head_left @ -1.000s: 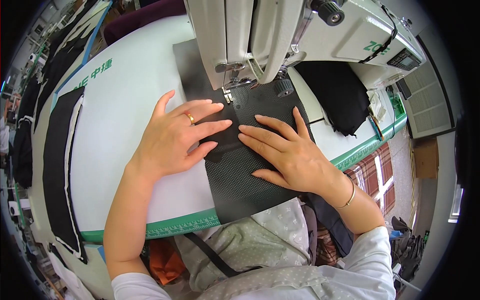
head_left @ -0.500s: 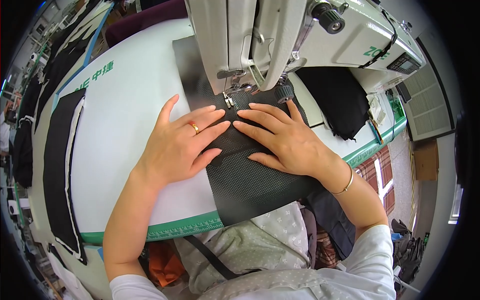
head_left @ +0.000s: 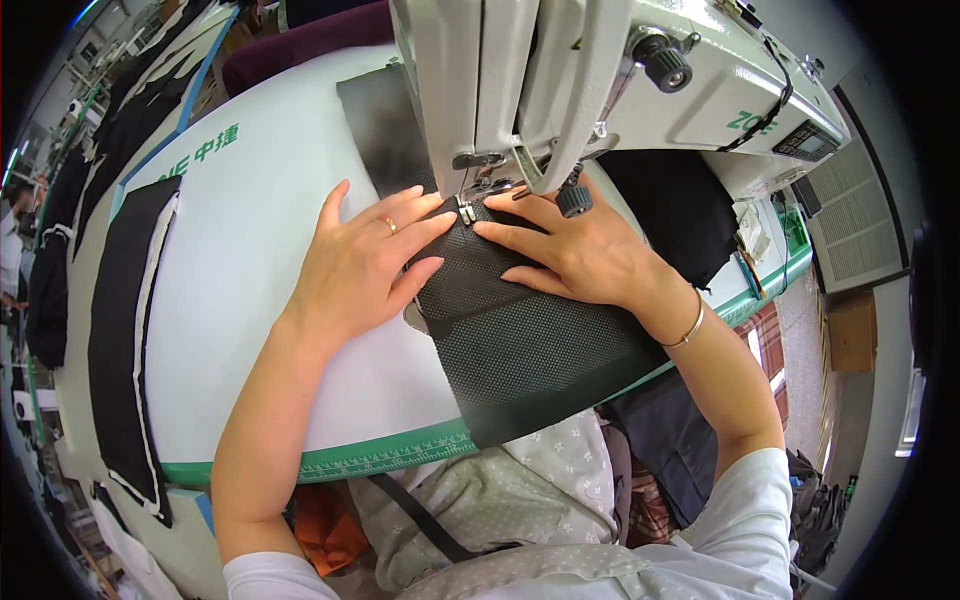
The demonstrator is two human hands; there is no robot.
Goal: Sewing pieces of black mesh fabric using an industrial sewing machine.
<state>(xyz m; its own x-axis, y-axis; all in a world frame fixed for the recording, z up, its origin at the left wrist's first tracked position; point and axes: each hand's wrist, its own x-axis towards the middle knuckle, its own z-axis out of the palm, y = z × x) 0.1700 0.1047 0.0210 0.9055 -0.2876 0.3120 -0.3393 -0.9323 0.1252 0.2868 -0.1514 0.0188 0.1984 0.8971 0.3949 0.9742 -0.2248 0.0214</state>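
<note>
A dark mesh fabric piece (head_left: pixel 540 350) lies across the white sewing table and runs under the presser foot (head_left: pixel 466 212) of a white sewing machine (head_left: pixel 720 85). My left hand (head_left: pixel 365 250), with a gold ring, rests its outstretched fingertips on the fabric's left edge, just left of the foot. On the other side, my right hand (head_left: pixel 580 245) lies flat on the fabric with fingers spread. Its upper fingertips are partly hidden behind the machine head. Neither hand grips anything. A seam line crosses the fabric below the hands.
A long black fabric strip with a white edge (head_left: pixel 130 340) lies at the table's left. Black fabric pieces (head_left: pixel 675 205) are stacked under the machine arm. A green ruler edge (head_left: pixel 390 455) borders the table front. Dark red cloth (head_left: pixel 300 50) sits behind.
Both hands have moved slightly away from me, the right one further under the machine head. The fabric's near part has shifted a little to the right. The view has also shifted slightly.
</note>
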